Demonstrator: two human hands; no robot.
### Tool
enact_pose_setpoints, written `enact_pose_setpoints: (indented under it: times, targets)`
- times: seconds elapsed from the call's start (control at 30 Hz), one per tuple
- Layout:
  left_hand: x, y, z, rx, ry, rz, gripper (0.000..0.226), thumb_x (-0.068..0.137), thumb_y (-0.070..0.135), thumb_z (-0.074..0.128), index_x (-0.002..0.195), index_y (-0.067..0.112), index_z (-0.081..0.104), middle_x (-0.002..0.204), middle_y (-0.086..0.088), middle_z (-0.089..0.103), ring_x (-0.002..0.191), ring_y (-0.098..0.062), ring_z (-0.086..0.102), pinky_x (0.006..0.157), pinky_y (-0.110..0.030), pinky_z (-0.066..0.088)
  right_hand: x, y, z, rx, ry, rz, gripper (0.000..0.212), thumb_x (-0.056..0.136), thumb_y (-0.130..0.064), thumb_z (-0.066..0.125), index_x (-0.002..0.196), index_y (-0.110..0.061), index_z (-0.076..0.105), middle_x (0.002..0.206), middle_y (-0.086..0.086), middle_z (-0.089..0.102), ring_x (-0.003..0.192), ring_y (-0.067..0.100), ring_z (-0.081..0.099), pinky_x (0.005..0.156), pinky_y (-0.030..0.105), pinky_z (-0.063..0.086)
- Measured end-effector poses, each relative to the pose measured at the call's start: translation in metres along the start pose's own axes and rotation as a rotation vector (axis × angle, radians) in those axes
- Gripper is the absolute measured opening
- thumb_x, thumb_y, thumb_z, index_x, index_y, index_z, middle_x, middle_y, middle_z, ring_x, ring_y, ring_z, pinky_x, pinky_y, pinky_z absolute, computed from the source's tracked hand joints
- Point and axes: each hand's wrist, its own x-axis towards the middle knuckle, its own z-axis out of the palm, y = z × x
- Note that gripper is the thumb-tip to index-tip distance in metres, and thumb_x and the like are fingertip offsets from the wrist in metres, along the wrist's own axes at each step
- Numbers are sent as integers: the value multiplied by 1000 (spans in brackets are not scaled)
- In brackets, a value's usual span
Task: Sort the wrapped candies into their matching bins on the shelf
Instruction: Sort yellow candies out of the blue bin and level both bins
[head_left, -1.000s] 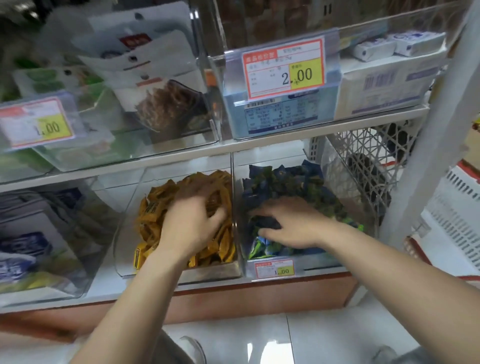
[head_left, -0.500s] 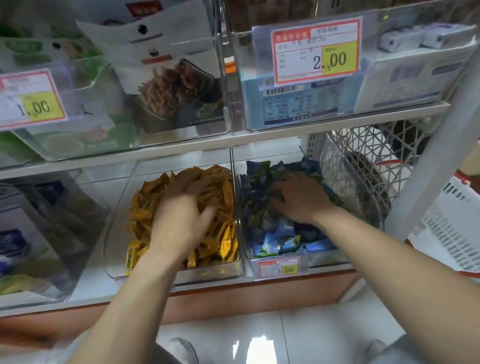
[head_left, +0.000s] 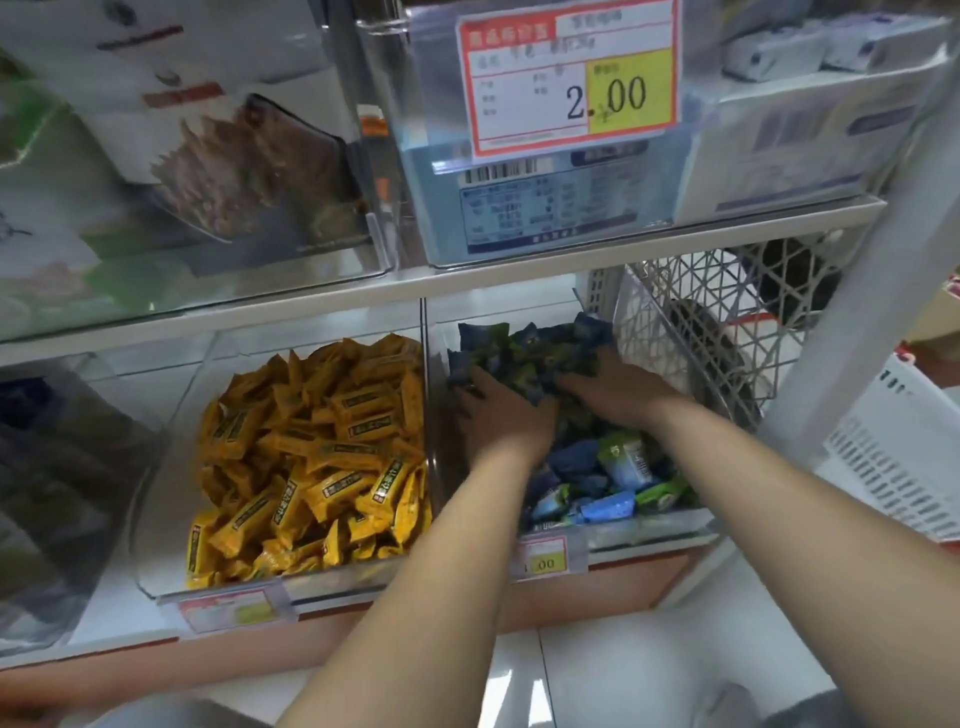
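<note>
Left hand (head_left: 506, 415) and right hand (head_left: 618, 397) side by side in the blue-green candies (head_left: 524, 353), fingertips buried, grip impossible to tell, clear bin (head_left: 649, 525) on white shelf (head_left: 114, 608), yellow candies (head_left: 322, 447) heaped alongside, tiled floor (head_left: 623, 675) below

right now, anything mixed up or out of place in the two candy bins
The yellow bin holds only yellow wrappers. The blue bin has a few green wrappers near its front right, possibly strays. No spill shows.
</note>
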Motion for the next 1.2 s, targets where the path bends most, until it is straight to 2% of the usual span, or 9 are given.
enact_pose_setpoints:
  times: [0.2,0.3,0.37,0.47,0.63,0.8,1.0,1.1,1.2]
  targets:
    - [32,4,-4,-160,-43,-71,126,62,77,64,156,28,-5,154,-18,35,135,-40,40,110,-51,38,15,2,6,260,-18,25,103,61,-90,45,144,-30,49,144,4,54,108,17,60,82,29,44]
    - [33,6,-3,-349,-71,-97,123,52,72,65,154,25,16,148,-11,42,129,-35,47,108,-47,40,18,-1,8,427,-88,22,96,57,-88,49,130,-28,65,127,3,67,103,17,64,95,34,48]
    - [35,8,-2,-504,-79,-93,95,59,65,70,140,22,45,138,-6,53,116,-28,58,98,-41,48,19,-2,7,599,-98,30,91,55,-84,56,125,-27,68,119,3,70,105,23,67,102,41,48]
    - [36,12,-5,-689,-110,-59,47,80,46,68,118,18,67,121,-13,67,103,-29,66,92,-42,54,14,-5,2,741,-84,-2,68,63,-75,61,113,-29,71,105,2,75,92,20,70,81,33,53]
    - [20,18,-12,-1036,-221,-81,47,91,46,59,116,9,72,115,-20,70,106,-34,68,94,-45,55,6,-10,-10,832,-14,-31,52,86,-63,59,122,-27,67,108,-2,69,89,18,65,73,30,50]
    - [7,17,-19,-1197,-279,-49,41,92,45,55,105,13,76,120,-16,69,115,-34,63,107,-48,45,-10,-6,-25,1014,-25,-49,34,77,-56,65,86,-27,80,97,4,77,88,25,71,75,36,54]
    - [-3,14,-30,-681,-121,108,26,89,37,62,102,18,75,116,-12,71,110,-31,65,101,-45,50,-32,-7,-33,659,45,-83,43,90,-59,54,95,-23,78,123,4,69,110,28,64,93,39,49]
    - [-16,3,-34,-291,-84,253,29,90,46,61,103,24,74,112,2,71,104,-17,64,95,-35,49,-59,-9,-40,200,19,-192,50,95,-58,49,72,-21,75,97,4,73,83,19,65,71,29,43]
    - [-32,-5,-36,-23,-154,251,51,69,69,57,103,32,68,111,3,69,103,-19,64,94,-37,52,-81,-7,-32,-162,-71,-324,42,95,-56,50,92,-19,69,92,6,71,83,25,64,70,36,49]
